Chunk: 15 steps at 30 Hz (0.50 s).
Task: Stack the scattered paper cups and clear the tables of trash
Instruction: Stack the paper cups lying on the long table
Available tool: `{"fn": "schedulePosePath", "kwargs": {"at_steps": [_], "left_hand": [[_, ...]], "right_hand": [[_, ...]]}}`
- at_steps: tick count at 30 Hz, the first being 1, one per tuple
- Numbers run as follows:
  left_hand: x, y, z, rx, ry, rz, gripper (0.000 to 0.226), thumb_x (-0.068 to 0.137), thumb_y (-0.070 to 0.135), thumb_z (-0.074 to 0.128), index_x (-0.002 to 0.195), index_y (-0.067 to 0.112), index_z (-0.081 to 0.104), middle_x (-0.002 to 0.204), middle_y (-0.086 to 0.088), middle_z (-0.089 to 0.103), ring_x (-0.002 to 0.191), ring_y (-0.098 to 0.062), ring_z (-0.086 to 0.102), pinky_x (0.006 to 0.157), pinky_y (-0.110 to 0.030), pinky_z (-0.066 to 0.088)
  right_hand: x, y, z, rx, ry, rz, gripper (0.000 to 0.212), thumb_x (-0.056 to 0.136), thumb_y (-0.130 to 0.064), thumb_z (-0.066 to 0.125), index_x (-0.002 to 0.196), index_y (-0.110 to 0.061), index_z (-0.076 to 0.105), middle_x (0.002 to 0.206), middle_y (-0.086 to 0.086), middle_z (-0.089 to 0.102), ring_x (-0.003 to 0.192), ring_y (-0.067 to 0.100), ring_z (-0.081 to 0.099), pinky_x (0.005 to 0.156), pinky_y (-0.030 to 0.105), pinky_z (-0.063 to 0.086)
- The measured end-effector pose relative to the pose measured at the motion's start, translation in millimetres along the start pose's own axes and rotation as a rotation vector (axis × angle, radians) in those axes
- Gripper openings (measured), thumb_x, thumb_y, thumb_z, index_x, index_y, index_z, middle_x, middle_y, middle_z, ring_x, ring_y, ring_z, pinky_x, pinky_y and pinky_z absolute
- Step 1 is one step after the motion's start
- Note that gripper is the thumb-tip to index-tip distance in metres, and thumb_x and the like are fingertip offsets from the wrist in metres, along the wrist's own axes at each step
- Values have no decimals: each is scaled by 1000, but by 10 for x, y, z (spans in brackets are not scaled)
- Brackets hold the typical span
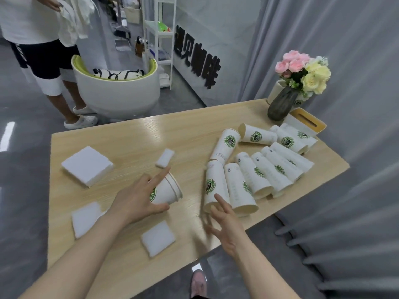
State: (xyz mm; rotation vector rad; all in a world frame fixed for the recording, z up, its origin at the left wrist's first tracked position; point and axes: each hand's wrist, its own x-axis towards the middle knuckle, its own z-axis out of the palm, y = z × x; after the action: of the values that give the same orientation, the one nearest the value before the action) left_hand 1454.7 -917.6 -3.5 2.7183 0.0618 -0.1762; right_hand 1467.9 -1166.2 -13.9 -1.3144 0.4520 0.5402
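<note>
Two nested cups (167, 192) lie on their side under my left hand (138, 198), near the middle of the wooden table (133, 134); my fingers and thumb curl around the lower part, and the rims point right. My right hand (226, 221) has its fingers spread and holds nothing; its fingertips reach the open mouth of the nearest fallen cup (216, 186), though the motion blur there means I cannot tell if they actually touch it.

To the right, a loose row of cups (267, 173) lies tipped over side by side, mouths mostly toward the near edge, each touching its neighbour. Beyond them a cup with a green logo (226, 145) lies tilted, and further right more cups (287, 141) lie on their sides, touching one another, just beside a white tissue box (306, 123) with a yellowish top.

Four white napkins are scattered on the left half: a large square stack (87, 166) at far left, a small folded one (165, 158) just beyond my left hand, one (85, 219) partly under my left forearm, and one (158, 238) near the front edge.

At the far right corner stands a dark vase (281, 104) of pink and yellow flowers (304, 72). Off the table on the far left, a person in a white shirt (32, 22) stands by a round white chair (117, 89).
</note>
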Motion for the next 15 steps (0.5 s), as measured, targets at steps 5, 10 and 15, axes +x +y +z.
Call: {"fn": "schedulePosePath", "kwargs": {"at_steps": [5, 10, 15], "left_hand": [[-63, -110, -43, 10, -9, 10, 97, 74, 71, 57, 127, 68, -24, 112, 13, 40, 92, -7, 45, 60, -25, 40], [-84, -174, -146, 19, -10, 8, 97, 75, 69, 57, 128, 67, -24, 104, 13, 39, 84, -6, 47, 57, -23, 38], [-64, -253, -217, 9, -23, 40, 98, 78, 63, 60, 132, 61, -22, 106, 11, 38, 89, -7, 45, 64, -24, 45]], "right_hand": [[183, 7, 146, 68, 98, -12, 48, 94, -8, 53, 138, -25, 48, 132, -8, 45, 108, 11, 49, 104, 41, 33], [184, -3, 193, 62, 125, -89, 40, 92, -10, 58, 132, -16, 56, 127, -4, 54, 101, 11, 55, 71, 21, 41], [120, -46, 122, -82, 134, -270, 31, 86, -5, 66, 114, -18, 67, 97, -6, 64, 80, 0, 57, 61, 9, 45]]}}
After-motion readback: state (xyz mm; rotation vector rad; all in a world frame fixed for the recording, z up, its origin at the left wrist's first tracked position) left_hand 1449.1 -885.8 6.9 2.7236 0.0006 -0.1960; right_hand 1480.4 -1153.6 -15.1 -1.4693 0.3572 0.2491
